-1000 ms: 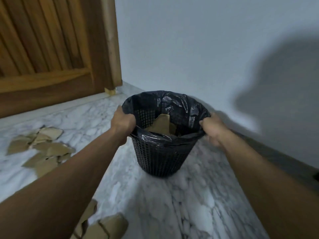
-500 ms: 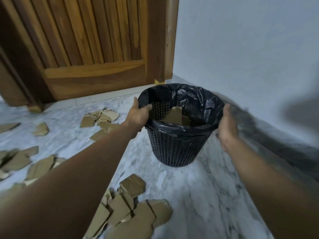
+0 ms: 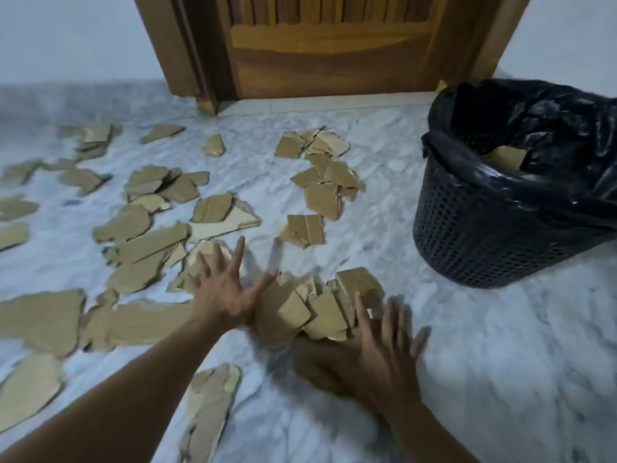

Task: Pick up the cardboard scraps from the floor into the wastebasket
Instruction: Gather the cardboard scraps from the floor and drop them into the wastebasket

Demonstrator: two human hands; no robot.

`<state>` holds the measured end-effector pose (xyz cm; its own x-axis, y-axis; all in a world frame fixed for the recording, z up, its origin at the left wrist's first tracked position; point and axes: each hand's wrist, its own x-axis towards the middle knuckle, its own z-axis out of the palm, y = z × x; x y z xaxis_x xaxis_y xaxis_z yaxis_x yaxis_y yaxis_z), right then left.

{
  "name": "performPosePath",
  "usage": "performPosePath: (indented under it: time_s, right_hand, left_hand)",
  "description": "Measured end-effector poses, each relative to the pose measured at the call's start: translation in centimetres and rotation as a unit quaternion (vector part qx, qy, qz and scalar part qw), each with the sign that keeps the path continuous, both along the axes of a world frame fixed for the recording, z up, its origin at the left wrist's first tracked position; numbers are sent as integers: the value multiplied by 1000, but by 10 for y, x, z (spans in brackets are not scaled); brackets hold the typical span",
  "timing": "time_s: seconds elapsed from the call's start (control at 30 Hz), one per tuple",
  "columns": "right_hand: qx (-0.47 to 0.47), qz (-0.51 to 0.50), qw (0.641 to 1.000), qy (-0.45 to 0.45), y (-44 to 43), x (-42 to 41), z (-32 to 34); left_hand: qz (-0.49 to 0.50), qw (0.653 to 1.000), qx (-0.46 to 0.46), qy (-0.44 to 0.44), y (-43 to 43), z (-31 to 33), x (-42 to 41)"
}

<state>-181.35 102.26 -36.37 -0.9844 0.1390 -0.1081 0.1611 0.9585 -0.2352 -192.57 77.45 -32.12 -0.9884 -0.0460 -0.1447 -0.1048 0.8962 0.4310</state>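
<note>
Several brown cardboard scraps lie scattered over the marble floor. A small heap of scraps sits between my hands at lower centre. My left hand is spread open, its fingers apart, touching the heap's left side. On the heap's right and near side, my right hand is also spread open. Neither hand grips anything. The black mesh wastebasket with a black plastic liner stands at the right, with a cardboard piece inside it.
A wooden door and its frame stand at the back centre, with pale walls on both sides. More scraps cover the floor to the left and middle. A long scrap lies beside my left forearm.
Both hands have let go of the wastebasket's rim and dropped to the heap of scraps on the floor. The view has swung left, so the basket now sits at the right.
</note>
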Motion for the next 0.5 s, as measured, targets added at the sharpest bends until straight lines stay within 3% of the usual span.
performPosePath:
  time_s: [0.1, 0.17, 0.27, 0.37, 0.4, 0.5]
  right_hand:
    - [-24, -13, 999, -17, -12, -33, 5]
    - [-29, -4, 999, -14, -25, -58, 6]
    - [-61, -9, 998, 9, -43, -84, 9]
    - [-76, -29, 997, 10, -57, -106, 14]
    - [-82, -24, 996, -5, -63, -115, 16]
    - [-84, 4, 996, -35, -80, -145, 18]
  left_hand:
    - [-56, 995, -79, -18, -17, -26, 15]
    - [-51, 996, -63, 24, -17, -32, 19]
    - [51, 986, 85, 137, -22, -25, 5]
    - [180, 962, 67, 192, -70, -11, -24]
    - [205, 963, 22, 173, -99, -10, -38]
    - [203, 977, -63, 0, -183, -17, -56]
